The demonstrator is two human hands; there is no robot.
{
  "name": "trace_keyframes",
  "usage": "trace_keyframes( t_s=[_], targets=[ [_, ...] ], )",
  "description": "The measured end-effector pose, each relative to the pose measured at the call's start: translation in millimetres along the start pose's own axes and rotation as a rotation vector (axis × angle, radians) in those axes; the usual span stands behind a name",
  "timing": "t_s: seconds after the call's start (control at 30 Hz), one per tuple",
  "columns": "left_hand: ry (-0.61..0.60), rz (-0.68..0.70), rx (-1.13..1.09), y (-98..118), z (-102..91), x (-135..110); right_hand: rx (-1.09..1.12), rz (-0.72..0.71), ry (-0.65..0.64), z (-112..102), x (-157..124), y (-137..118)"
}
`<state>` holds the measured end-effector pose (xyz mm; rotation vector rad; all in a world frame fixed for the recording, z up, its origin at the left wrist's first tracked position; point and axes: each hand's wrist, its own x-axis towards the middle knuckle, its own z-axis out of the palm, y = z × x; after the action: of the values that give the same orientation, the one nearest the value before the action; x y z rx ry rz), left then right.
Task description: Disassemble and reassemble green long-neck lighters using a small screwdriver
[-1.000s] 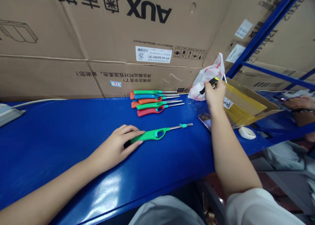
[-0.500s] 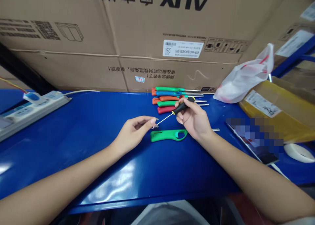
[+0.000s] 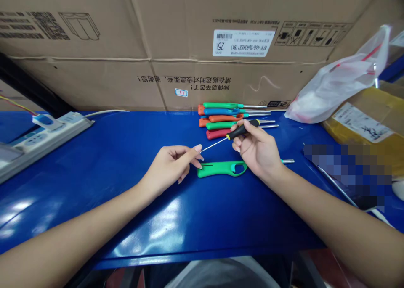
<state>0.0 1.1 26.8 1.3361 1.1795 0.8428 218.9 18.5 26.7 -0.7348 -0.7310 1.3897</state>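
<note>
My right hand [image 3: 257,151] is closed round a small screwdriver [image 3: 241,130] with a black and yellow handle, whose thin shaft points left. My left hand [image 3: 172,166] pinches its fingertips together at the tip of that shaft; whatever it holds there is too small to make out. Just below both hands a green long-nosed lighter [image 3: 222,169] lies flat on the blue bench [image 3: 126,195], its metal nozzle partly hidden behind my right hand.
A row of several lighters [image 3: 227,120] in green, blue, orange and red lies at the back against big cardboard boxes [image 3: 158,48]. A power strip [image 3: 41,132] sits far left. A white plastic bag [image 3: 334,86], a yellow-taped carton [image 3: 366,128] and a phone [image 3: 347,170] are at the right.
My right hand brought the screwdriver from the plastic bag at the right over to the green lighter. My left hand let go of the lighter's handle and rose to pinch at the screwdriver's tip.
</note>
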Motion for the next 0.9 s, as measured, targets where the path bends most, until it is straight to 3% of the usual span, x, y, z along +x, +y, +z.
trace_keyframes(
  t_s=[0.5, 0.9],
  targets=[
    [-0.121, 0.163, -0.113, -3.8, 1.1, -3.4, -0.052, -0.047, 0.016, -0.7, 0.1, -13.7],
    [-0.114, 0.146, -0.059, -1.0, 1.9, -5.6, -0.098, -0.058, 0.006, 0.7, -1.5, -15.1]
  ],
)
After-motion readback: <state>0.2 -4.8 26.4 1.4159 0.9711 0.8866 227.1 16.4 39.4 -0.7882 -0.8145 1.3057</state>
